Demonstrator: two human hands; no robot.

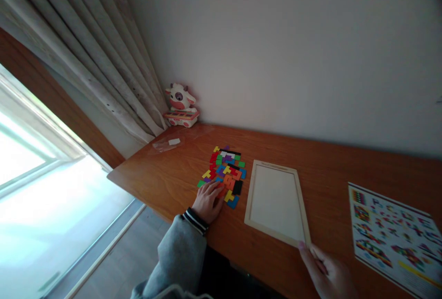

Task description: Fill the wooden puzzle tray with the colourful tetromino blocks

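My left hand (208,199) lies over the near left part of a pile of colourful flat puzzle pieces (228,181), fingers stretched out and resting on them. An orange piece (221,190) shows beside its fingers; what lies under the palm is hidden. To the right is a shallow wooden puzzle tray (276,200) with a pale, bare inside and a raised rim. My right hand (324,269) pinches the tray's near right corner, thumb on top and the other fingers curled at the edge.
A printed pattern sheet (397,239) lies at the right of the wooden table (328,170). At the far left corner stands a cow-shaped toy keyboard (181,106), with a clear plastic bag (162,145) in front. A curtain (93,50) and window are on the left; a wall runs behind.
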